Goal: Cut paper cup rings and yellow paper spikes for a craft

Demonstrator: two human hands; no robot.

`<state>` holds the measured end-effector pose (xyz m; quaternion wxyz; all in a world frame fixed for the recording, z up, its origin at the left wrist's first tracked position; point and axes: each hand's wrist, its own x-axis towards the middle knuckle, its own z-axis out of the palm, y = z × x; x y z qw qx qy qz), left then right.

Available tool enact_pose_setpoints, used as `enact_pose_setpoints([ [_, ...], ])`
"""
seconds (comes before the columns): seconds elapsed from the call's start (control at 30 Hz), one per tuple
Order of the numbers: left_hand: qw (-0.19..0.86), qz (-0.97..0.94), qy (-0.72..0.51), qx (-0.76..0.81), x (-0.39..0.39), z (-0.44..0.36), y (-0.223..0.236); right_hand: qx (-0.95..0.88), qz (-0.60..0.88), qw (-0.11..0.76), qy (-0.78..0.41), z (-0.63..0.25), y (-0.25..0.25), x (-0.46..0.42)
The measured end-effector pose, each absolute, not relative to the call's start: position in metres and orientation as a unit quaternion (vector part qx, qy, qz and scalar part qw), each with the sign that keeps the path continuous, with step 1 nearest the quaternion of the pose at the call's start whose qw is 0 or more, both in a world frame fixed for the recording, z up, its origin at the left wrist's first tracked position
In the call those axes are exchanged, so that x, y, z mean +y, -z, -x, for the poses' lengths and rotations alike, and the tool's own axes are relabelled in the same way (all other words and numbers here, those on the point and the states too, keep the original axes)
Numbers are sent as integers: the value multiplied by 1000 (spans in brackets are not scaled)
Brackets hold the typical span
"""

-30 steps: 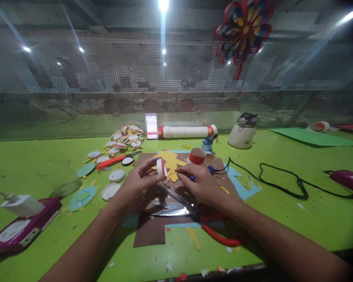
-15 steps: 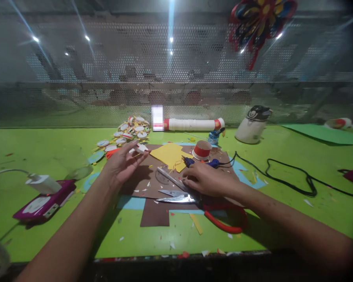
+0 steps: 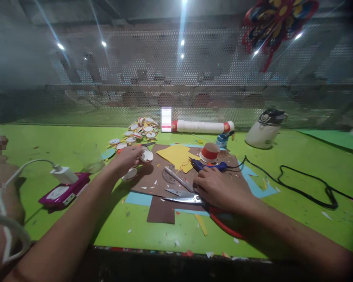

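Disc [image 3: 147, 156] now broadside, jar label [image 3: 222, 141] illegible

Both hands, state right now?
Left hand: closed, holding a white disc.
Right hand: beside the blue glue gun; can't tell if open or closed.

Table [image 3: 120, 223]: green, scraps [image 3: 327, 216] scattered
Centre: brown card [image 3: 161, 211], blue paper [image 3: 138, 198] showing at its edges
Left: purple box [image 3: 59, 196]; discs [image 3: 141, 131], heaped farther back
Back: white roll [image 3: 200, 126], lying crosswise; jug [image 3: 260, 135], black-lidded
Right: black cord [image 3: 306, 192], looped; green sheet [image 3: 335, 140], flat
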<state>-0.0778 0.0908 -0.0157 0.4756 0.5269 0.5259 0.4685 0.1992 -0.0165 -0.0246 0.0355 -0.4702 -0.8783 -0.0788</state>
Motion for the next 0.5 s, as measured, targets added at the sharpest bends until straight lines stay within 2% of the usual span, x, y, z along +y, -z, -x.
enact_pose_setpoints([
  [0.17, 477, -539, -424, 549, 107, 86, 13, -879, 467, 41, 89, -202, 31, -17],
  [0.5, 357, -539, -455, 613, 79, 121, 11, -877, 456, 147, 43, -204, 45, -18],
])
